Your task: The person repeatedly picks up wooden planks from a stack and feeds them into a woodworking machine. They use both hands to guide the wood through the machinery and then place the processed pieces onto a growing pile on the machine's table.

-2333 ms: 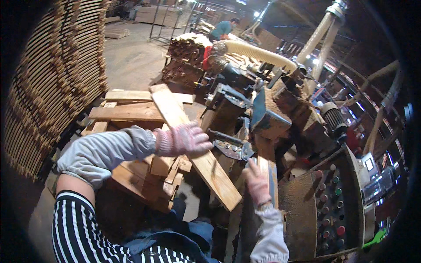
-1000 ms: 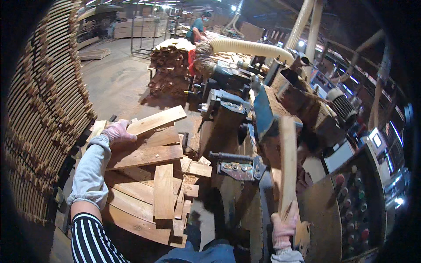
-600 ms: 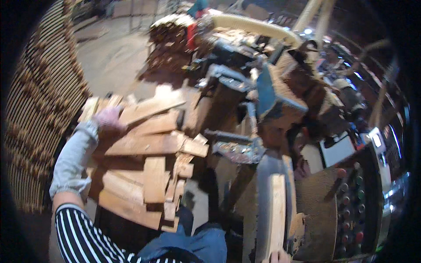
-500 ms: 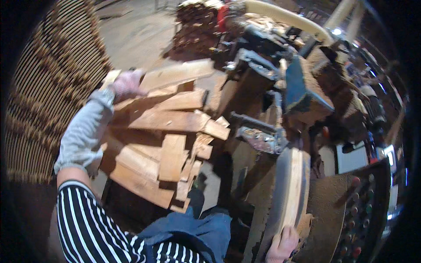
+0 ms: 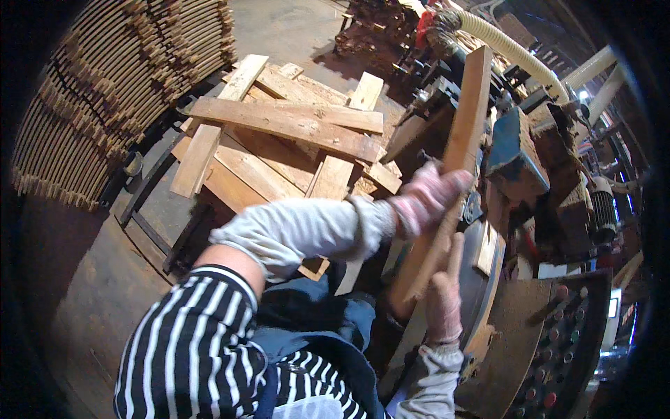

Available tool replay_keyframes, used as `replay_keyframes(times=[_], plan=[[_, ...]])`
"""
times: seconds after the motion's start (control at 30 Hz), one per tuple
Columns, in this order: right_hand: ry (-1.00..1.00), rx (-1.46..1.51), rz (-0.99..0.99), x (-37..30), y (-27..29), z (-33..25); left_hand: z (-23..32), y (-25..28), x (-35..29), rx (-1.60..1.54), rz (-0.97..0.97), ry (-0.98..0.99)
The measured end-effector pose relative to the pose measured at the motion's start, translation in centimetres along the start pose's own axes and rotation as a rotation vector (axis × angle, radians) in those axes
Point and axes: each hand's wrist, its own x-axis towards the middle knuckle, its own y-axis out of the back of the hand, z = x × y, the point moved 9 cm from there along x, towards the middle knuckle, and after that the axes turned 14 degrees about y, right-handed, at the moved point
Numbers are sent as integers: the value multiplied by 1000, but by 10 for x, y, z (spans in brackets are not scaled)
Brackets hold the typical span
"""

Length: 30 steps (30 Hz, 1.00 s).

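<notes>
My left hand (image 5: 427, 198), in a pink-and-white work glove, grips a long wooden board (image 5: 469, 115) around its middle. The board stands tilted, with its far end raised towards the machine and its near end low beside my right hand. My right hand (image 5: 444, 307), also gloved, is close to the board's near part with its fingers stretched upward; whether it touches the board is unclear. A short pale wood strip (image 5: 486, 249) lies on the dark curved bed of the machine (image 5: 466, 269), just right of the board.
A loose pile of boards (image 5: 293, 129) lies to the left. Beyond it rise stacks of curved slats (image 5: 139, 91). A blue machine housing (image 5: 516, 153), a ribbed hose (image 5: 513, 45) and a button panel (image 5: 562, 342) stand on the right.
My left hand has moved from the pile across to the right, bringing a board over the machine. The strip that my right hand held sits farther along the bed. The view has shifted.
</notes>
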Motion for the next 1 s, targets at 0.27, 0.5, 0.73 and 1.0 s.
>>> replay_keyframes(times=[0.27,0.5,0.73,1.0], plan=[[-478,-918,509,-263,74,-69,50,56,-42,1588,-110,-922],[-193,-1666,9,-285,78,-83,124,319,-15,2353,410,-104],[-165,-1501,8,-108,155,-13,142,300,80,2087,585,425],[59,-1579,117,35,220,52,136,259,83,1988,453,213]])
